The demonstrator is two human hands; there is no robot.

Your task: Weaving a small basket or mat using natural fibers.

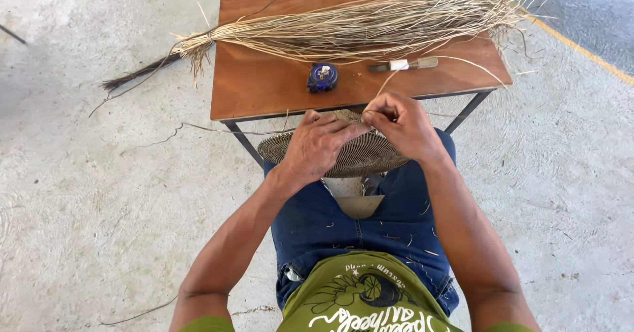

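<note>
At the centre of the frame, the right hand (404,124) is closed in a pinch on a thin pale strand (389,81), which is drawn upward from the fingertips toward the table. Just left of it, the left hand (317,146) is laid flat on a round woven disc (360,154), fingers pressed together along the disc's upper rim, touching the right hand's fingertips. The disc is rested across the knees, on blue jeans, below the near edge of the table.

The step in hand is judged to be the working of a strand into the outer coil of the disc: the rim is held steady by the left hand while the strand is pulled through by the right. For the next move, the strand would seemingly need to be drawn taut without the coil being shifted, with the left fingers kept close to the stitch.

Further out, a wooden table (264,81) fills the upper centre. On it, a long bundle of dry fibre (356,28) is spread across from upper left to upper right, its tied end hanging over the left edge. A small blue tape measure (322,77) and a short tool with a white band (404,64) are set near the front edge, close above the hands.

Little room is left between the table edge and the disc; open concrete floor (99,193) lies to either side.
</note>
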